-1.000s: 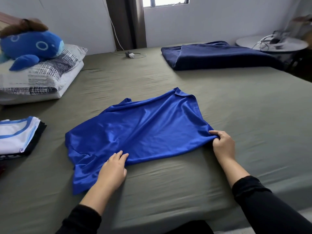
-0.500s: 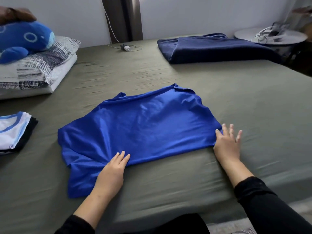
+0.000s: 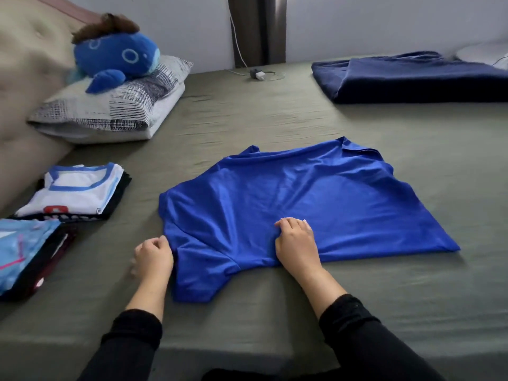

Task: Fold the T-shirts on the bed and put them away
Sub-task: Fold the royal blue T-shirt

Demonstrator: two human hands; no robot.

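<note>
Blue T-shirt (image 3: 302, 199) bunches under both hands' grip at its near edge.

Open green bed (image 3: 275, 116) sheet beyond and right of the blue T-shirt (image 3: 302, 199), and along the near edge. Blocked at left by two folded stacks (image 3: 77, 188) (image 3: 24, 251), farther back by pillow (image 3: 115, 111) with plush toy (image 3: 115, 57), far right by navy blanket (image 3: 412, 78); charger (image 3: 258, 75) at far edge

A bright blue T-shirt (image 3: 302, 204) lies partly folded and wrinkled near the bed's (image 3: 412, 127) front edge, one sleeve pointing toward it. Folded T-shirts (image 3: 77, 191) are stacked near the left edge.
</note>
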